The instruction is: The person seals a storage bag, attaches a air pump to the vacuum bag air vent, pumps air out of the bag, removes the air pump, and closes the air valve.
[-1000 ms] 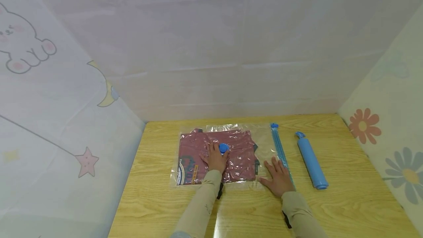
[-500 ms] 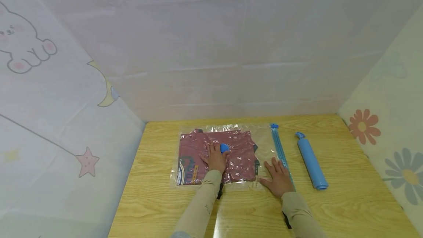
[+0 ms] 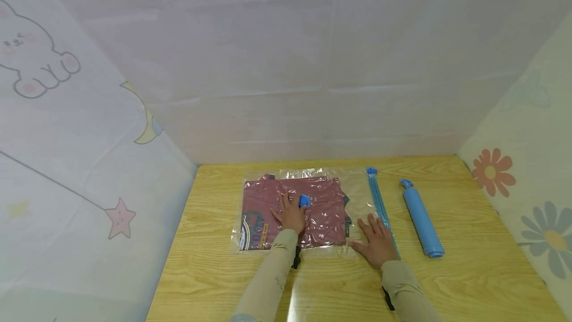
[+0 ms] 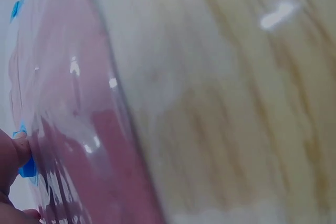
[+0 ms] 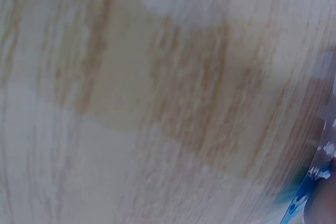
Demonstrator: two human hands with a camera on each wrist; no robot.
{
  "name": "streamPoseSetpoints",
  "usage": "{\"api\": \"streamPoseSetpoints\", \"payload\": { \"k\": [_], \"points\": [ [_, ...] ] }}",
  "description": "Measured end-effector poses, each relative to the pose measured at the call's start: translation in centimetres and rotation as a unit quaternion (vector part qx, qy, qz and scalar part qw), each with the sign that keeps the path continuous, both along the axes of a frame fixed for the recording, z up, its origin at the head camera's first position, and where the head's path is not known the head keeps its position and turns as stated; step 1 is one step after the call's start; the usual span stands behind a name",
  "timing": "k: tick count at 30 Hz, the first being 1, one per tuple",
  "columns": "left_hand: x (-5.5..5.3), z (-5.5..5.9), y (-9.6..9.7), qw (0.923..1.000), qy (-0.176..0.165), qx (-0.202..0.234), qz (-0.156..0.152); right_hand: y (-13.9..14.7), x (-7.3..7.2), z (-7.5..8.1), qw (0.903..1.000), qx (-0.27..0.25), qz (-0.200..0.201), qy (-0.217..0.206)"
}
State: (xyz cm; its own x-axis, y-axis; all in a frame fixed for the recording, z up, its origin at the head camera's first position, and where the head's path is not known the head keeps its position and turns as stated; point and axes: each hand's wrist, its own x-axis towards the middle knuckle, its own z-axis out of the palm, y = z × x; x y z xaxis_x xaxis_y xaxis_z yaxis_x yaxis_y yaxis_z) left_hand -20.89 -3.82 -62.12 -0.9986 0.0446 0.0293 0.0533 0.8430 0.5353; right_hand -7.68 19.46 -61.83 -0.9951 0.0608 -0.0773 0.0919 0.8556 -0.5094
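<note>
While the left hand (image 3: pixel 292 216) pressed spread fingers beside the valve (image 3: pixel 305 201), the right hand (image 3: pixel 377 243) lay flat, seemingly steadying the bag (image 3: pixel 357 193) by its zip (image 3: pixel 379 202).

Worktop (image 3: pixel 214 282): light wood grain, glossy | rear wall (image 3: pixel 313 63): plain white sheeting, creased | left wall (image 3: pixel 67 163): rabbit, moon, star print | right wall (image 3: pixel 527 198): flower print | light: soft, even

Soft even light, glare on the table (image 3: pixel 313 292); both wrist views blurred.
</note>
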Motion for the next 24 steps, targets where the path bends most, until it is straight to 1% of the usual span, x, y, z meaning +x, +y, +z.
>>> {"api": "streamPoseSetpoints", "payload": {
  "k": [3,5,8,11,15,18,24],
  "points": [
    [0.11,0.36,-0.08,1.0,0.0,0.005,-0.006,0.1,-0.02,-0.21,1.0,0.005,-0.001,-0.002],
    [0.14,0.45,-0.12,1.0,0.0,-0.002,-0.009,0.14,-0.03,-0.31,1.0,0.004,-0.001,-0.004],
    [0.12,0.35,-0.16,0.9999,0.003,-0.012,-0.011,0.17,-0.04,-0.38,1.0,0.002,0.0,-0.006],
    [0.08,0.15,-0.17,0.9999,0.001,-0.014,-0.008,0.19,-0.01,-0.3,1.0,0.002,0.003,-0.001],
    [0.03,0.09,-0.08,0.9999,0.005,0.011,0.0,0.27,-0.01,-0.06,1.0,0.007,0.005,0.004],
    [0.0,0.21,0.0,0.9997,0.006,0.024,0.007,0.31,-0.06,0.04,1.0,0.005,0.006,-0.001],
    [-0.19,0.33,0.15,0.9993,-0.006,0.031,0.019,0.09,-0.03,0.33,0.9999,-0.003,0.006,-0.009]
  ]
}}
